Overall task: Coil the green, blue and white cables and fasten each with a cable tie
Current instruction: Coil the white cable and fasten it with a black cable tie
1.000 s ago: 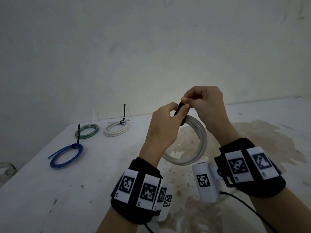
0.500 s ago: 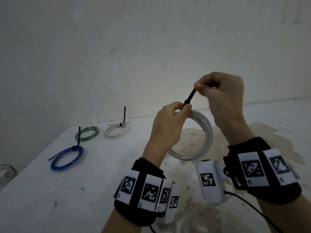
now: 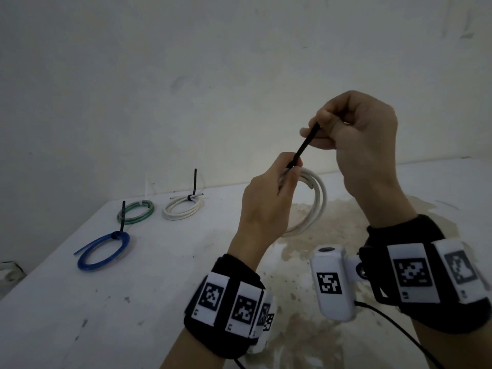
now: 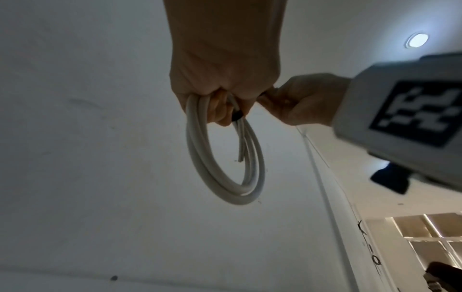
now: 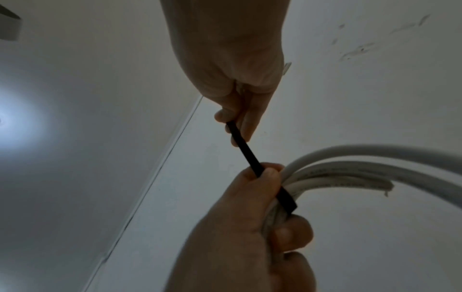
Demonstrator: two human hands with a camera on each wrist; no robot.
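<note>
While the left hand point(image 3: 269, 198) grips the top of the thick white coiled cable point(image 3: 316, 203) at mid-frame, the right hand point(image 3: 356, 134) pinches the tail of the thin black plastic cable tie point(image 3: 303, 149) above it and to the right. Tie tail runs taut, slanting from left thumb up to right fingertips point(image 5: 233, 123). To do this well, I'd say: keep left grip firm w/ turns bunched, pull tail straight along its own line, no twisting, until the band point(image 5: 287, 197) sits snug on all turns. Coil hangs below the left hand, above the stained white tabletop point(image 3: 159, 288). At far left lie a blue coil point(image 3: 102, 251), green coil point(image 3: 135, 211) & smaller white coil point(image 3: 182, 207), each w/ a tie, well apart from both hands.
</note>
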